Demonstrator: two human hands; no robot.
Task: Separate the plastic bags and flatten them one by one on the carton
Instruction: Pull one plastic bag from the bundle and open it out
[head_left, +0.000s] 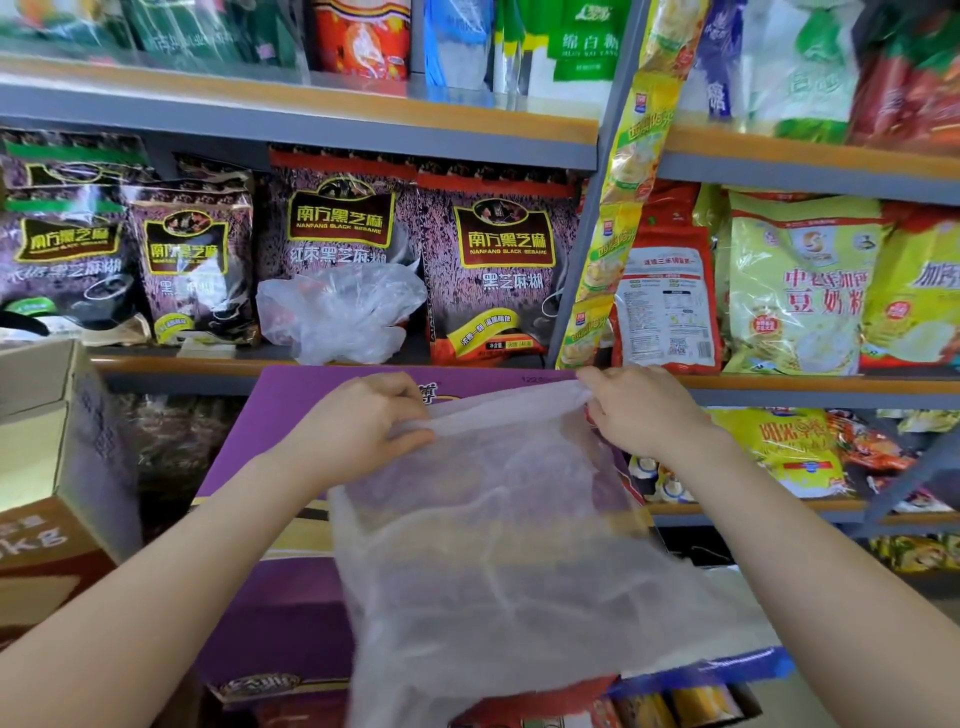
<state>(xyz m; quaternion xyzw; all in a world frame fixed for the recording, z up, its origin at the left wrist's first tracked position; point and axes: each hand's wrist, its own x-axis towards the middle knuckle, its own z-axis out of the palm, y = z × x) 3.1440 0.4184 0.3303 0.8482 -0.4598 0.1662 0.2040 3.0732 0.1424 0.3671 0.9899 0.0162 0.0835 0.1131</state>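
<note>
Bright even light, soft shadows; wide-angle bending at edges, top shelf (311, 98) blurred.

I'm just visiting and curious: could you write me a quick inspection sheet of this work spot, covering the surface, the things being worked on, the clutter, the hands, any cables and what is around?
Surface: purple carton, its top mostly covered by the bag.
Job's things: translucent plastic bag spread over the carton, far edge lifted; crumpled plastic bag sits on the shelf behind.
Clutter: brown cardboard boxes at left.
Hands: left hand pinches the bag's far left edge; right hand pinches the far right edge.
Cables: nothing seen.
Surroundings: shop shelves stocked with black sesame packets and yellow soy milk powder bags.
</note>
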